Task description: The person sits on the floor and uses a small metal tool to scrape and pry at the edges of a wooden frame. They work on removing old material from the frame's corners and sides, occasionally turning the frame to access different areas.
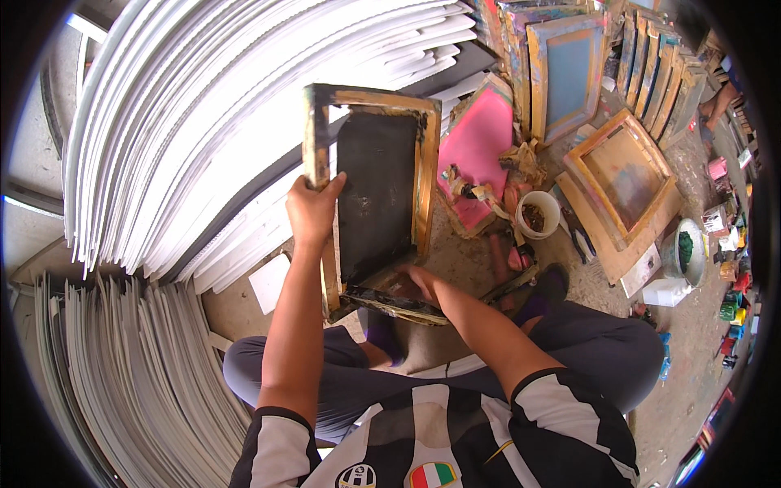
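A wooden screen-printing frame (427, 175) with black mesh stands upright, slightly tilted, in front of me. Dark paint stains its wooden rails. My left hand (313, 210) grips the left rail about halfway up, its thumb on the mesh side. Down at the frame's lower right corner, my right hand (421, 285) reaches in just above the bottom rail. Its fingers are partly hidden and blurred, so I cannot make out whether they hold something. Close by on the right are a pink screen (480, 134) and a white bucket (538, 215) with brown bits inside.
Stacked white sheets (244, 106) rise on the left, with a second stack (130, 358) nearer me. Several upright frames (567, 77) stand at the back right. Another frame (622, 175) lies on a brown board. Pliers (581, 241), a metal bowl (674, 254) and paint containers (728, 311) sit on the floor.
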### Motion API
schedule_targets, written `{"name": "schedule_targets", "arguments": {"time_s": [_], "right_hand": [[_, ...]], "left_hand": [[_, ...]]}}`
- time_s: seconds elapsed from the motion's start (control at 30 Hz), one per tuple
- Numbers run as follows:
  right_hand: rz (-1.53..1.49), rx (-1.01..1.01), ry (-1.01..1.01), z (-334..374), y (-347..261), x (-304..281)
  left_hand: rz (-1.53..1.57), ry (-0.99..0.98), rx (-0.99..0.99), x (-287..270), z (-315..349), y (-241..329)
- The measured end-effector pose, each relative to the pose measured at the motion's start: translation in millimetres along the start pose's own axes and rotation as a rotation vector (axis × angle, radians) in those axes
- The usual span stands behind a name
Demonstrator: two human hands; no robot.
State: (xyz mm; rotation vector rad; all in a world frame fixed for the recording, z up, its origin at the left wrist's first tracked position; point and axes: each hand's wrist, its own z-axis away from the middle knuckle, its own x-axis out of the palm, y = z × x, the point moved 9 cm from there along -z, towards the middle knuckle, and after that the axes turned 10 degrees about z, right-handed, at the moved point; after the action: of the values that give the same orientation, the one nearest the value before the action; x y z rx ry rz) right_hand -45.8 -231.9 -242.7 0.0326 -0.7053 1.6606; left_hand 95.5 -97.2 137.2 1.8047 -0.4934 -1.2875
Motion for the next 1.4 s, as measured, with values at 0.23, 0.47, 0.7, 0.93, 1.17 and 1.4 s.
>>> {"name": "schedule_targets", "arguments": {"time_s": [0.23,0.47,0.7,0.93,1.17,1.4], "right_hand": [[0.655,-0.130,0.250,-6.7,-27.0,-26.7],[0.705,-0.484,-0.106,70.3,-102.0,33.7],[0.627,-0.693,0.010,97.0,-114.4,60.2],[0.743,-0.710,0.153,77.0,-130.9,45.0],[0.744,-0.729,0.174,78.6,-161.1,62.7],[0.039,-0.389,-0.200,46.8,-164.3,120.7]], "left_hand": [[-0.240,-0.121,-0.011,64.8,-29.0,0.9],[-0.398,-0.242,0.009,104.4,-64.6,10.1],[-0.466,-0.370,0.044,150.2,-80.9,15.8],[-0.289,-0.447,0.260,158.3,-88.5,1.6],[-0.531,-0.680,0.033,84.4,-40.3,-68.2],[-0.525,-0.569,0.142,57.7,-23.1,-87.3]]}}
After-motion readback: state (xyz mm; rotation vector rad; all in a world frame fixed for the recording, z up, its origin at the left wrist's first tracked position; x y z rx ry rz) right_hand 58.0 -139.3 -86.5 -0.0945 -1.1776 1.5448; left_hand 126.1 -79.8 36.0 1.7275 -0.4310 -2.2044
